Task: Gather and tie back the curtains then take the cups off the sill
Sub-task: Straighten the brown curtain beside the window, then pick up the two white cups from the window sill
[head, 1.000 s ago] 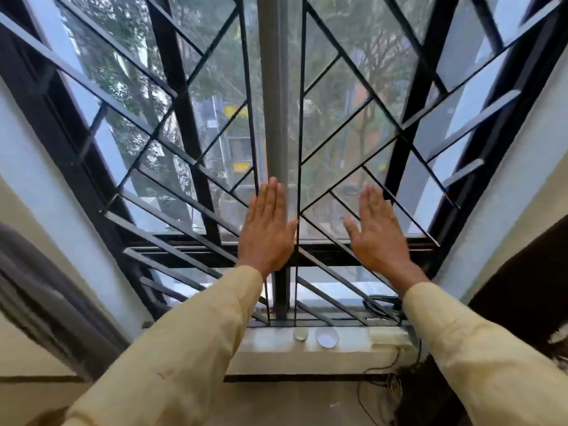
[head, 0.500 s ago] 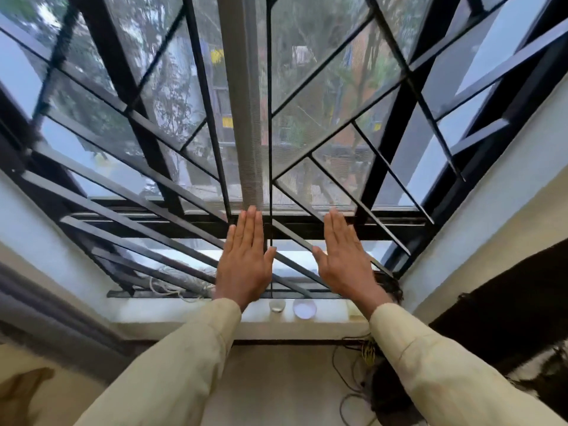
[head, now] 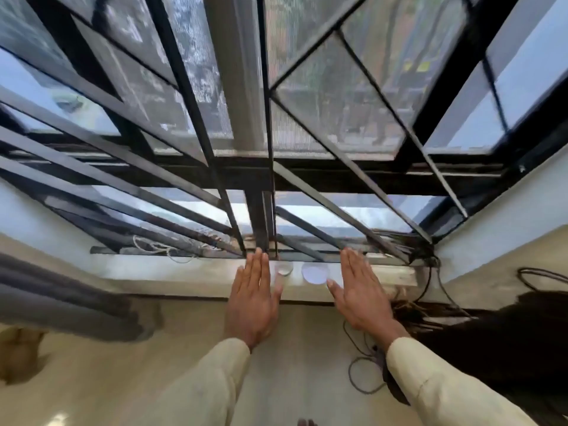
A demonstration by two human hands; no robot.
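Two cups sit on the sill (head: 184,273), a small cup (head: 283,268) and a bigger cup (head: 314,273). They lie between the left hand (head: 252,298) and the right hand (head: 359,292). Both hands are flat, fingers straight and close together, holding nothing.

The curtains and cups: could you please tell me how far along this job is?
Done: the grey curtain hangs gathered at the left; no tie shows. In hand: left hand and right hand, both open, flank the cups. Left: small cup and larger cup remain on the sill.
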